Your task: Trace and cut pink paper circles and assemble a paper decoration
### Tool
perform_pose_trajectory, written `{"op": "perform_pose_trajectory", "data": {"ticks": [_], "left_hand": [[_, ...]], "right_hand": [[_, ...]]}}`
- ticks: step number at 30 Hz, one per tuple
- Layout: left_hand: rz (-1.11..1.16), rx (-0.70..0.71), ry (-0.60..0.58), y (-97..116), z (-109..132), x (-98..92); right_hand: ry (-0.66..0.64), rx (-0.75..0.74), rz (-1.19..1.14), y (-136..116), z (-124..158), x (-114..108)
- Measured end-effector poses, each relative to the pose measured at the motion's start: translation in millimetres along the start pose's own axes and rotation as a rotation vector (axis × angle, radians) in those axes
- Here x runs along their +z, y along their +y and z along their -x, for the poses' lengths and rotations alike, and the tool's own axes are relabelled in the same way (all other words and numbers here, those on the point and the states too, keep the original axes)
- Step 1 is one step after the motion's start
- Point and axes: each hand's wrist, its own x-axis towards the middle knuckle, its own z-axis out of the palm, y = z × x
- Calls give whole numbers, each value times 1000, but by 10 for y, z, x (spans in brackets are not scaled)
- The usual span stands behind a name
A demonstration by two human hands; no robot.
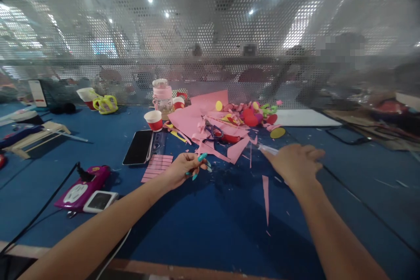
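Note:
My left hand, with long turquoise nails, is closed in a pinch in front of a heap of pink paper. A narrow pink strip rises just behind its fingertips; whether they grip it I cannot tell. My right hand has its thumb and fingers apart beside a translucent whitish tube-like piece, which the thumb seems to touch. Dark-handled scissors and a red object rest among the scraps. A thin pink sliver lies on the blue table between my arms.
Left of the heap are a phone, ruled pink paper, a red-and-white cup and a pink-topped bottle. A purple power bank with a cable lies near my left forearm. A perforated screen stands behind.

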Motion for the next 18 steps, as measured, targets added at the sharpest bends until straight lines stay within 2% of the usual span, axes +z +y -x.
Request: {"op": "perform_pose_trajectory", "data": {"ticks": [1, 3, 5, 7, 9, 12, 18], "left_hand": [[5, 3, -24, -4, -1, -4], [13, 8, -77, -15, 0, -11], [22, 6, -118, -26, 4, -9], [22, -5, -149, -30, 15, 5], [19, -20, -181, -25, 33, 32], [9, -71, -251, -2, 64, 80], [-48, -128, -349, 11, 86, 98]], "right_hand": [[56, -10, 37, -104, 23, -53], [-8, -233, -80, -308, 55, -131], [-265, -468, -332, -472, 84, -157], [-526, -544, -553, -581, 124, -141], [-675, -518, -709, -642, 173, -106], [-747, -422, -894, -686, 232, -62], [-930, -32, -1329, -751, 272, -30]]}}
